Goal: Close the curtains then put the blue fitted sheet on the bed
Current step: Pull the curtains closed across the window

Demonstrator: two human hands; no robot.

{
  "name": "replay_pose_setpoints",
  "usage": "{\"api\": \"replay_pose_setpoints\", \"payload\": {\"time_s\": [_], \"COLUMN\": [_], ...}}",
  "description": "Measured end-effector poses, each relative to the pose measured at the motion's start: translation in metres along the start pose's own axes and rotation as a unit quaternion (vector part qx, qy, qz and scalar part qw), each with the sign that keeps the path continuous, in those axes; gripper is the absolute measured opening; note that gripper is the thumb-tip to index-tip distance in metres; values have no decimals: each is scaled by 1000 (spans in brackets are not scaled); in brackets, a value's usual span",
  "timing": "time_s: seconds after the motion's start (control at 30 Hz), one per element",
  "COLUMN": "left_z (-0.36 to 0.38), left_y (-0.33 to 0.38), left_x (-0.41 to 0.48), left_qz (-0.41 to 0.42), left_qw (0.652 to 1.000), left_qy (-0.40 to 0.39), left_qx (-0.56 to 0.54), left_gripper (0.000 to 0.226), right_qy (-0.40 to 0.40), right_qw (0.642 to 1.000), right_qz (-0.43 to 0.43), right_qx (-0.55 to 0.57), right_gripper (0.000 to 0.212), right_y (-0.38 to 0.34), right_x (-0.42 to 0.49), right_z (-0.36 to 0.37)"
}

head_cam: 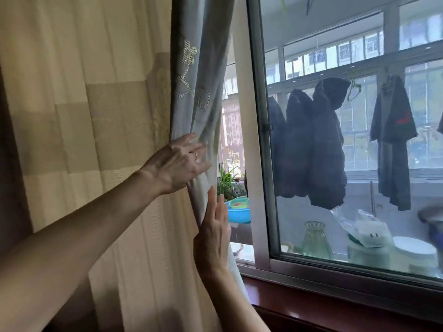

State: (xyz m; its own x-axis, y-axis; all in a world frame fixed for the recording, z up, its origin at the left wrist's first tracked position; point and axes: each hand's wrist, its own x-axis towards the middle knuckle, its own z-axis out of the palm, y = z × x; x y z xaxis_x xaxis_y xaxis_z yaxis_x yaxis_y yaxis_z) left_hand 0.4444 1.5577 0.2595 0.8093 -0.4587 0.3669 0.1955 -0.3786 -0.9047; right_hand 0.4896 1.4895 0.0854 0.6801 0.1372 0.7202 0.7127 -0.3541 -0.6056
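Observation:
A cream curtain (96,116) with beige bands covers the left half of the view. Its bunched edge (201,87), grey-blue with embroidered flowers, hangs beside the window frame (261,144). My left hand (179,161) grips that edge at mid height, a ring on one finger. Just below it, my right hand (213,233) lies with fingers straight against the same edge, which passes behind the palm. The window pane (359,140) to the right is uncovered. No bed or blue sheet is in view.
A dark red wooden sill (311,300) runs under the window. Beyond the glass, dark jackets (318,149) hang on a line, and a glass vase (316,238), containers, potted plants (227,180) and a blue basin (239,214) stand outside.

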Motion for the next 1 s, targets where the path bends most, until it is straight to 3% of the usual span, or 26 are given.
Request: {"api": "replay_pose_setpoints", "payload": {"time_s": [0.47, 0.67, 0.9, 1.0], "left_z": [71, 100, 91, 80], "left_y": [-52, -69, -68, -64], "left_x": [-92, -117, -121, -121], "left_qz": [-37, -59, -44, -35], "left_qw": [989, 996, 997, 994], "left_qy": [-145, -71, -20, -46], "left_qx": [13, -1, -62, -91], "left_gripper": [77, 72, 69, 74], "right_qy": [-129, -171, -69, -22], "right_qw": [992, 985, 995, 998], "right_qz": [6, 3, 13, 27], "right_qx": [-5, 24, 72, 47], "right_gripper": [97, 72, 94, 108], "right_y": [-76, -90, -96, -103], "right_x": [1, 2, -16, -22], "right_z": [116, 128, 135, 140]}}
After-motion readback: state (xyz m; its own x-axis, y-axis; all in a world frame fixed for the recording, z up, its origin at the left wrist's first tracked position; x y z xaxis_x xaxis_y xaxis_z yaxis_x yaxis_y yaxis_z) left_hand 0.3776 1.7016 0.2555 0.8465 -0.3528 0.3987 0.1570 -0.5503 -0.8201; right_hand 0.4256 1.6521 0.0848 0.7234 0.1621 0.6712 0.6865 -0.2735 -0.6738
